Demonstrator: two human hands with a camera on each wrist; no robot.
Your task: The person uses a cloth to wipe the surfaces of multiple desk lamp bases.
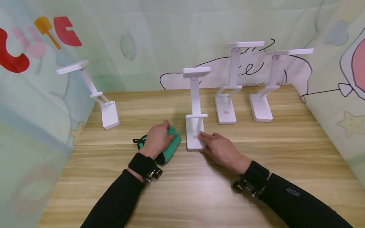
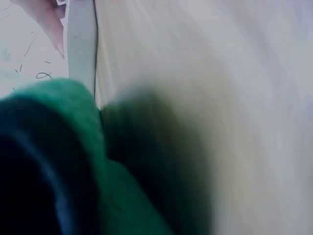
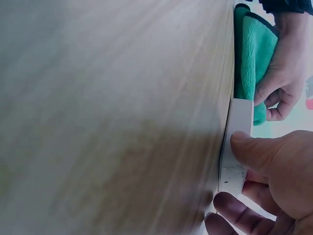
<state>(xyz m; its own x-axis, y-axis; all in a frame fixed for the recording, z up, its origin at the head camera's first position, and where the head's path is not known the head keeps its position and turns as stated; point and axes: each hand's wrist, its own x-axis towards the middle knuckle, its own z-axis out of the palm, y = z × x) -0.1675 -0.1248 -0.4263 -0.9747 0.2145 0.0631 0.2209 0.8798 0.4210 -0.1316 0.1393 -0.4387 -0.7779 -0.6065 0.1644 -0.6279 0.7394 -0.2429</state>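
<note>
A white folding desk lamp (image 1: 195, 98) stands upright at the middle of the table, its flat head level above its base. My right hand (image 1: 220, 150) holds the right front corner of that base, the thumb at the front edge and the first fingers over the top. In the right wrist view the thumb lies against the white base (image 3: 231, 171). Just left of the lamp, my left hand (image 1: 157, 139) grips a folded green cloth (image 1: 174, 144) with dark trim and a cord loop. Close up in the left wrist view, the cloth (image 2: 73, 98) is next to the base.
Two more white desk lamps (image 1: 226, 110) (image 1: 261, 107) stand behind on the right. Another lamp (image 1: 110, 115) stands at the back left, its arm leaning left. A printed curtain (image 1: 114, 47) borders the wooden table (image 1: 182, 196) at the back and sides.
</note>
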